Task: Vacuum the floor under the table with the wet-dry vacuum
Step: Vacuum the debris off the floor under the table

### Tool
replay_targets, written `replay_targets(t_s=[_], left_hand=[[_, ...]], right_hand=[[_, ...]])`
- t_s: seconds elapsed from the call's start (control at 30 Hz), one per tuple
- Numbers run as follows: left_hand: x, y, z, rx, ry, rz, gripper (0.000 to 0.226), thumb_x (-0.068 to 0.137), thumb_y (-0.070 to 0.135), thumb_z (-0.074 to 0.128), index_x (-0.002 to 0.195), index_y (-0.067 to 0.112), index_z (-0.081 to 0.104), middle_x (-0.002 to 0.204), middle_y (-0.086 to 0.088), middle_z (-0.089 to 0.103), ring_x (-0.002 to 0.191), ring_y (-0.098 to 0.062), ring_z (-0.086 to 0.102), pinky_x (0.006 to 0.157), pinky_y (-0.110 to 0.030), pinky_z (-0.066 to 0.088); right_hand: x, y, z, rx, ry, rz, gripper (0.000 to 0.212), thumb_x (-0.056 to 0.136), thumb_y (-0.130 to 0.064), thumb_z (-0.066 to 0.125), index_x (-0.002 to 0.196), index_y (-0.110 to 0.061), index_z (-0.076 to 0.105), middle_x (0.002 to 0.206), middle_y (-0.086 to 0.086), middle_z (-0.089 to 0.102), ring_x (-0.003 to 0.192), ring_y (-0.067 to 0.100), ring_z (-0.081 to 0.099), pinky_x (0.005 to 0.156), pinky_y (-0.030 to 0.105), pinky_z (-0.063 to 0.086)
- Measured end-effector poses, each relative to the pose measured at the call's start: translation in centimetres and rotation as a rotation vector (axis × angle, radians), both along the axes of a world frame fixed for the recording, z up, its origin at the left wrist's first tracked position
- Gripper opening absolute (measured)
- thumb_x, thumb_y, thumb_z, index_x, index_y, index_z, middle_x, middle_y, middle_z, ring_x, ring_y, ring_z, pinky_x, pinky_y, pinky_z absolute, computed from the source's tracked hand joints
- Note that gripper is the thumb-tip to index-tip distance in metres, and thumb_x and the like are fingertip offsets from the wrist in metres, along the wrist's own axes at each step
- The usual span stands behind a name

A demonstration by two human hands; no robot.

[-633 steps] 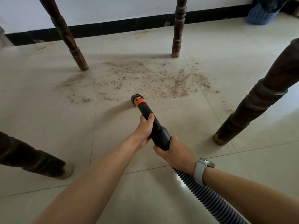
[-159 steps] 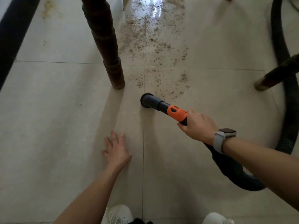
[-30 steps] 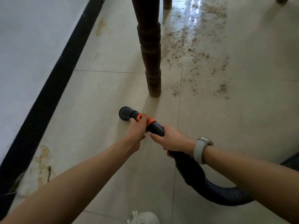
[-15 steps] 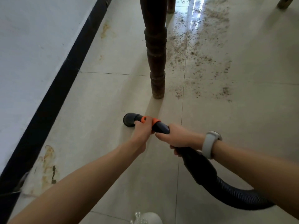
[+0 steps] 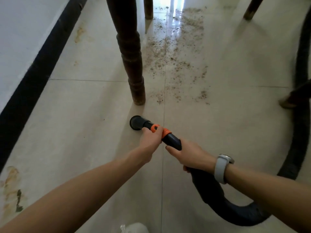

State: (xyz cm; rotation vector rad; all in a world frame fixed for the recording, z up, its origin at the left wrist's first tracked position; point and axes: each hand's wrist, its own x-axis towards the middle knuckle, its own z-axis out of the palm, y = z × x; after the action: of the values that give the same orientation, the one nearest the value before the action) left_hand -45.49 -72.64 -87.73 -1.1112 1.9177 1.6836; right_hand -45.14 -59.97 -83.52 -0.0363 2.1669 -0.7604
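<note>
The black vacuum nozzle (image 5: 137, 122) with an orange collar lies low on the pale tiled floor, its round mouth just in front of the nearest dark wooden table leg (image 5: 130, 52). My left hand (image 5: 151, 140) grips the nozzle at the orange collar. Behind it, my right hand (image 5: 190, 153), a white watch on the wrist, grips the black tube where the ribbed hose (image 5: 235, 211) begins. Brown debris (image 5: 176, 56) is scattered over the tiles beyond the leg, stretching away under the table.
A white wall with a black skirting board (image 5: 32, 81) runs along the left. Other table legs stand at the far middle (image 5: 149, 7), the far right (image 5: 252, 9) and the right edge (image 5: 296, 96). The hose loops up the right side (image 5: 303, 64). Yellowish stains (image 5: 11, 187) mark the near-left tiles.
The view has shifted slightly and the nozzle now sits closer to the base of the near table leg. Both hands keep their hold on it.
</note>
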Motion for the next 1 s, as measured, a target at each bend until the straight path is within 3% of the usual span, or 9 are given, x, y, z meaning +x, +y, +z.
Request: replay_targets(t_s=[0.13,0.3,0.4,0.53,0.67,0.8,0.9,1.0], left_hand=[[-2.0,5.3,-0.1,0.082,-0.002,-0.108,0.061,0.092,0.033,0.048,0.141,0.007,0.022,0.125,-0.012,0.055,0.109,-0.026,0.058,0.079,-0.031,0.039],[-2.4,12.2,0.6,0.145,0.003,-0.332,0.056,0.093,0.036,0.05,0.136,0.01,0.027,0.116,-0.006,0.056,0.092,-0.018,0.058,0.059,-0.025,0.036],[-2.9,15.3,1.3,0.187,0.0,-0.522,0.058,0.092,0.044,0.05,0.137,0.014,0.03,0.115,-0.003,0.057,0.09,-0.014,0.058,0.066,-0.026,0.041],[-4.3,17.9,2.6,0.183,0.041,-0.72,0.035,0.094,0.041,0.048,0.121,0.019,0.048,0.113,-0.001,0.056,0.099,-0.016,0.055,0.075,-0.028,0.042],[-4.8,18.2,2.9,0.241,0.044,-0.682,0.022,0.094,0.038,0.05,0.109,0.022,0.056,0.111,0.002,0.058,0.1,-0.016,0.056,0.091,-0.034,0.042],[-4.7,15.7,2.1,0.194,0.024,-0.568,0.026,0.093,0.041,0.053,0.109,0.021,0.058,0.11,0.001,0.06,0.097,-0.017,0.057,0.087,-0.033,0.043],[-4.3,12.8,1.6,0.169,0.002,-0.454,0.032,0.096,0.038,0.049,0.119,0.016,0.054,0.113,0.0,0.059,0.099,-0.018,0.057,0.088,-0.033,0.043],[-4.0,10.7,1.5,0.146,-0.014,-0.42,0.037,0.099,0.036,0.043,0.129,0.014,0.047,0.116,-0.001,0.055,0.103,-0.019,0.056,0.093,-0.034,0.043]], right_hand=[[-0.1,4.9,0.6,0.022,0.019,-0.115,0.025,0.094,-0.041,0.05,0.104,-0.018,0.043,0.066,0.002,0.055,0.04,0.014,0.054,0.04,0.023,0.045],[1.2,11.5,1.2,0.104,0.041,-0.308,0.033,0.092,-0.043,0.051,0.109,-0.015,0.044,0.071,0.005,0.056,0.045,0.018,0.057,0.047,0.03,0.052],[1.8,15.0,1.5,0.17,0.046,-0.404,0.035,0.092,-0.045,0.051,0.108,-0.015,0.042,0.075,0.006,0.058,0.05,0.019,0.059,0.049,0.03,0.053],[1.2,17.9,1.6,0.158,0.079,-0.579,0.035,0.092,-0.044,0.053,0.105,-0.013,0.044,0.074,0.007,0.057,0.049,0.021,0.059,0.05,0.031,0.052],[1.1,18.5,1.0,0.139,0.109,-0.627,0.037,0.091,-0.044,0.053,0.104,-0.011,0.044,0.075,0.008,0.057,0.048,0.021,0.058,0.047,0.03,0.052],[1.4,17.1,0.1,0.053,0.058,-0.525,0.032,0.092,-0.042,0.053,0.104,-0.013,0.044,0.072,0.006,0.056,0.046,0.019,0.057,0.048,0.03,0.052],[0.9,15.8,-0.2,0.031,0.073,-0.42,0.031,0.093,-0.041,0.052,0.103,-0.013,0.043,0.072,0.005,0.055,0.046,0.019,0.057,0.044,0.027,0.049],[-0.8,16.2,-0.3,0.064,0.125,-0.482,0.036,0.092,-0.044,0.052,0.105,-0.011,0.045,0.074,0.006,0.056,0.048,0.02,0.058,0.045,0.027,0.049]])
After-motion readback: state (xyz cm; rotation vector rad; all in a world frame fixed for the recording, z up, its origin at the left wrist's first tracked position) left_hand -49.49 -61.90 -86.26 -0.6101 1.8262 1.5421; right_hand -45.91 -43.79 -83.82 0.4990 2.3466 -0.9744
